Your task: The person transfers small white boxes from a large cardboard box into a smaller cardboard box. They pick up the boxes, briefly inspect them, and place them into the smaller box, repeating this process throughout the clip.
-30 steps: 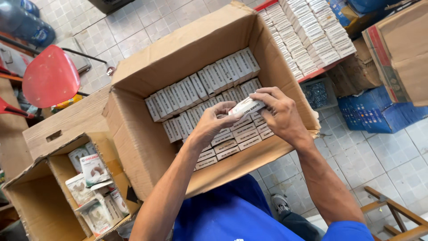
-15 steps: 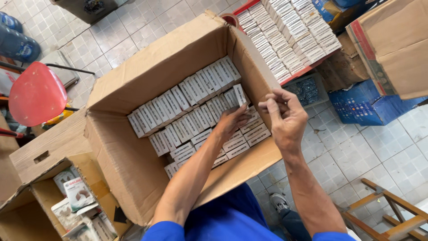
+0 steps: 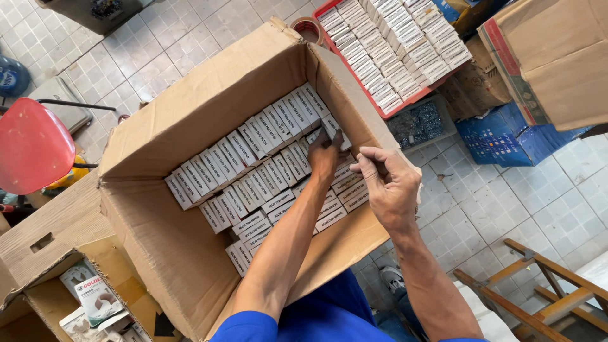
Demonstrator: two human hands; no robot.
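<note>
Small white boxes (image 3: 253,174) sit packed in rows inside the big cardboard carton (image 3: 190,120) on the tiled floor. Our left hand (image 3: 326,155) is down in the far right corner, fingers together on one box there, though we can't quite tell if it's gripped or just pressed. Our right hand (image 3: 389,187) hovers at the carton's edge, loosely curled and holding nothing. Best bet: push each box flush against its neighbours, keeping the rows square.

Small white cartons (image 3: 253,171): narrow, rectangular, dark-lettered, packed upright in tight diagonal rows running 8 to 2 o'clock. Large open brown cardboard box (image 3: 190,120): flaps spread, tilted, rows filling its floor.
</note>
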